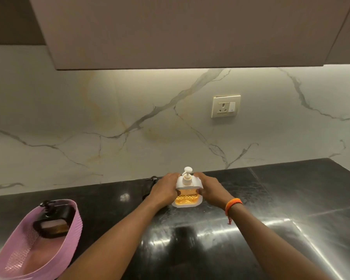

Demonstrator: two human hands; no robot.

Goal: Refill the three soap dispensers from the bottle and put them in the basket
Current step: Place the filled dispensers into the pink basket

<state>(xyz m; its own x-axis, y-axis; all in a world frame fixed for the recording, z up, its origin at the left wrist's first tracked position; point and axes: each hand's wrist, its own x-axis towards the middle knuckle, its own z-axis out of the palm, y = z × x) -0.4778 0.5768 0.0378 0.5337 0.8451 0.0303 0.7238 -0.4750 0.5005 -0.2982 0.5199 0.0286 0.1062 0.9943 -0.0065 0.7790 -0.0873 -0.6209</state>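
Left hand (pixel 164 190) and right hand (pixel 209 189) grip the white soap dispenser (pixel 187 194) between them, upright on the counter (pixel 271 199).

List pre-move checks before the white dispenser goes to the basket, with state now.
1. Grip: left hand and right hand hold the white dispenser by its sides: ok.
2. Filled: amber liquid shows through its front: ok.
3. Pump head on, upright: ok; screwed tight: cannot tell.
4. Room in pink basket: black dispenser sits at the far end, near end free: ok.
5. Path over black counter to the basket: one dark object behind the left hand, otherwise open: ok.
6. Third dispenser and refill bottle: cannot tell.
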